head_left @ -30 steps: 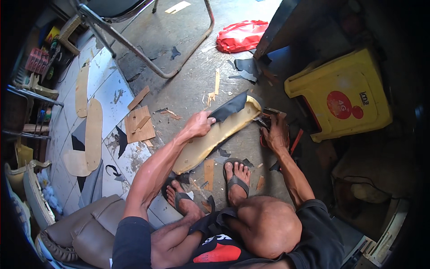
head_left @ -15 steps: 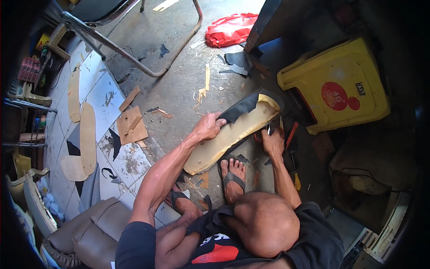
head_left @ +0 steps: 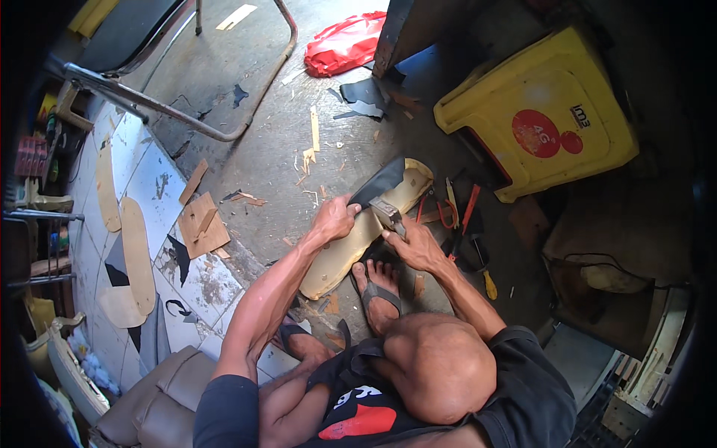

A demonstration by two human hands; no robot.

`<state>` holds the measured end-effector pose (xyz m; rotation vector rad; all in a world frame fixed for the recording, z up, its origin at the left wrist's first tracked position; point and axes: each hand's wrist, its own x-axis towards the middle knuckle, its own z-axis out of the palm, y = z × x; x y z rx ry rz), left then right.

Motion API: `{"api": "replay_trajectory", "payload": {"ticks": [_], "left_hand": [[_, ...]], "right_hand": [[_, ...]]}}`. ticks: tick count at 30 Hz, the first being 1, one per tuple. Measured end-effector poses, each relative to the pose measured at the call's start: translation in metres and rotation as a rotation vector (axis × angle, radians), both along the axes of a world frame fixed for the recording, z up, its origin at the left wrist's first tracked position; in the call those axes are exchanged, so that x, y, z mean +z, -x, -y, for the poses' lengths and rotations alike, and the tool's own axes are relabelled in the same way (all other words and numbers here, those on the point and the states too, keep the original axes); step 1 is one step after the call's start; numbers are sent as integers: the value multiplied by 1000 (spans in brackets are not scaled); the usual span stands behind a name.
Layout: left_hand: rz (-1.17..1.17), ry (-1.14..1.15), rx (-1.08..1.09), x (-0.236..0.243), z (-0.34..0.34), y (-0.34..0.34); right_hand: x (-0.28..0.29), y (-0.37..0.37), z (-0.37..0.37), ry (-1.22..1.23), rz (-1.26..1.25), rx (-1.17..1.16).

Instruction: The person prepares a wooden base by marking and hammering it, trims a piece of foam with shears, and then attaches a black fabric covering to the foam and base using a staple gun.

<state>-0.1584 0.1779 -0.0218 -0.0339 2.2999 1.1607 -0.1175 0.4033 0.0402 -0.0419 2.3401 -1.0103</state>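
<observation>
A long, round-ended pad (head_left: 336, 261) with a pale yellowish face lies tilted on the floor before my feet. Black cover material (head_left: 381, 181) is folded over part of its far edge. My left hand (head_left: 334, 218) is closed on that black cover, pressing its edge against the pad. In my right hand (head_left: 415, 245) is a boxy grey metal staple gun (head_left: 387, 213), its head at the pad's face close to the cover's edge. My fingers hide part of its handle. Right of the pad lies a red-handled tool (head_left: 448, 215), its kind unclear.
A yellow plastic stool (head_left: 553, 112) stands on the right. Near it lie a red strip-like tool (head_left: 471, 205) and a yellow-handled screwdriver (head_left: 490, 284). Wood scraps (head_left: 202, 224) and cut boards (head_left: 138, 254) lie to the left. A metal-legged chair (head_left: 187, 116) and red plastic bag (head_left: 343, 45) are farther off.
My right hand has let go of the red-handled tool, now on the floor, and brought the staple gun onto the pad. My left hand still grips the cover. The whole view has shifted somewhat.
</observation>
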Motion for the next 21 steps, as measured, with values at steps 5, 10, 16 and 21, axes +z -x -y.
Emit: {"api": "replay_trajectory", "payload": {"ticks": [5,10,16,21], "left_hand": [[-9,50,-13,-8,2,-1],[20,119,-65,-4,-1,6],[377,-571,-103,-14,46,1],[161,-136,-181,-9,35,10]], "right_hand": [[-25,10,12,-41,-50,78],[-63,10,15,-58,-199,61],[-32,15,8,75,-16,111],[-41,-3,15,89,-152,152]]}}
